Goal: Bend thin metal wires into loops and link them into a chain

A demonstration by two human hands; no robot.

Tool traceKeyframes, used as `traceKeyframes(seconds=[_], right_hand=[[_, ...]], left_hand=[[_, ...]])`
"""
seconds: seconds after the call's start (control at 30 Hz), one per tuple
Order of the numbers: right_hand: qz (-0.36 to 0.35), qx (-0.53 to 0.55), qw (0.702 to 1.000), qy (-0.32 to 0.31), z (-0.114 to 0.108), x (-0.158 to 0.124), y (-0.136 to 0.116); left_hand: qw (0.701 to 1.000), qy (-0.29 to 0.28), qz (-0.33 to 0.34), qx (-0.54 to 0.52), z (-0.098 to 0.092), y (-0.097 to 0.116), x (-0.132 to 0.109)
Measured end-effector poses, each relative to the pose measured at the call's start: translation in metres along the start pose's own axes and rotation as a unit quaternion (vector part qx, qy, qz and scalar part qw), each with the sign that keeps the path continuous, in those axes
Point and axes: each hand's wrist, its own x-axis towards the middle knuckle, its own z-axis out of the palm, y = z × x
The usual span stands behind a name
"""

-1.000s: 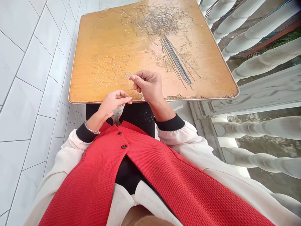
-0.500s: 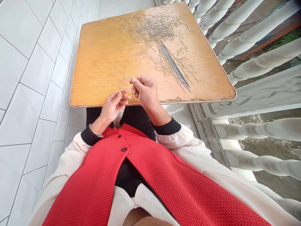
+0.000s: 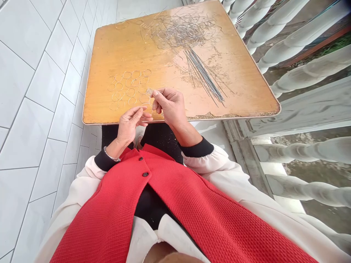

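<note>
Right hand (image 3: 171,107): fingertips (image 3: 155,93) pinch a small wire piece (image 3: 149,91). Left hand (image 3: 129,124) sits at 7 o'clock from it, fingers loosely spread, gripping nothing visible. Wire rings (image 3: 127,89) lie at 9 o'clock on the veneered table (image 3: 115,47). Risk: thin wire slips from the pinch, snags the rings; sharp ends could prick.

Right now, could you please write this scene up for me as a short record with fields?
Right hand: pinching a small wire loop at the fingertips
Left hand: open, fingers beside the loop
Table: worn wooden top
On the table: wire rings, straight wire bundle, tangled wire heap
Left wrist: bracelet
Right of table: white balusters
</note>
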Motion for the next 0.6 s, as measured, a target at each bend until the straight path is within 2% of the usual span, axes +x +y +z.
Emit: traceKeyframes(seconds=[0.2,0.33,0.47,0.6], right_hand=[[-0.004,-0.014,1.000,-0.011,-0.004,0.001,-0.003],[-0.009,-0.019,0.998,-0.056,-0.007,0.004,-0.005],[-0.002,-0.036,0.995,-0.094,-0.008,0.007,-0.006],[-0.001,-0.031,0.994,-0.109,-0.009,0.010,-0.006]], left_hand=[[0.999,-0.026,-0.015,0.042,-0.011,0.010,-0.006],[0.994,-0.002,-0.006,0.111,-0.017,0.022,0.004],[0.983,-0.031,0.027,0.178,-0.014,0.034,0.015],[0.978,-0.043,0.050,0.199,-0.008,0.039,0.021]])
